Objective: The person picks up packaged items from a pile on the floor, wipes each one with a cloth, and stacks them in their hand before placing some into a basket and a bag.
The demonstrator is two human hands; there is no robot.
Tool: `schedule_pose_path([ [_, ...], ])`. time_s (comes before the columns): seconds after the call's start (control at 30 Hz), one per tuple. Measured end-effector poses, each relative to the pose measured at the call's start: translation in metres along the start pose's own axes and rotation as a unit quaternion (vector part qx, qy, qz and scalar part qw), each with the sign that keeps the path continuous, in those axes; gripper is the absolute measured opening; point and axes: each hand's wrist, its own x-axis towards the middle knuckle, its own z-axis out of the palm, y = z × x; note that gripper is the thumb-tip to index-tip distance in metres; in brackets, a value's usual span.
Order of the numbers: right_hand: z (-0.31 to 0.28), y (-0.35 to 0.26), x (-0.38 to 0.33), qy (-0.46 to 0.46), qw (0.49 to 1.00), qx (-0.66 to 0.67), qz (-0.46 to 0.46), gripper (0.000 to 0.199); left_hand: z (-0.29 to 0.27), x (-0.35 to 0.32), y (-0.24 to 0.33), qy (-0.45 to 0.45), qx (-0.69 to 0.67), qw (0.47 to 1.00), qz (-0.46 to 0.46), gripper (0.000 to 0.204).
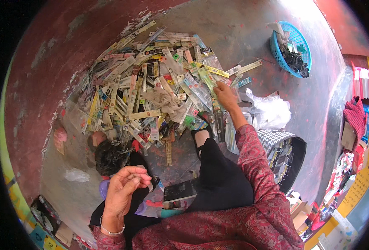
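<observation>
A large heap of long, narrow strip-shaped packets (144, 114) covers the floor in front of me, many with printed cards and clear plastic. At its right side my right hand (226, 96) is closed on the lower end of a pale green strip packet (207, 77). My left hand (127, 185) is raised over my left leg, palm turned up, thumb and fingers pinched together. Whatever is between those fingers, if anything, is too small to make out. Crumpled greyish plastic (167, 102) lies on the heap.
A blue plastic basket (274, 45) with dark items stands far right. White plastic bags (272, 111) lie beside my right forearm. A patterned bin (299, 162) holding strips is at right. A black bag (109, 157) sits near my left foot, a dark flat box (180, 191) between my legs.
</observation>
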Motion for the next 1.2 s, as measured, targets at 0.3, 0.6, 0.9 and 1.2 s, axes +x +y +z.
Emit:
schedule_pose_path([
  [0.3, 0.058, -0.042, -0.016, -0.021, 0.971, -0.236, 0.006, 0.055, 0.005, 0.002, -0.005, 0.029, 0.004, 1.0, -0.003, 0.023],
  [0.6, 0.015, -0.032, 0.004, -0.039, 0.988, -0.135, 0.07, 0.035, 0.004, 0.001, -0.007, 0.033, 0.0, 0.999, -0.003, 0.022],
  [0.9, 0.021, -0.014, 0.008, 0.01, 1.0, -0.003, 0.024, 0.039, 0.008, 0.005, -0.004, 0.01, 0.011, 1.0, -0.004, 0.025],
  [1.2, 0.07, -0.054, -0.011, -0.016, 0.975, -0.216, 0.051, 0.042, 0.008, 0.006, -0.011, 0.018, 0.022, 0.999, -0.025, 0.024],
])
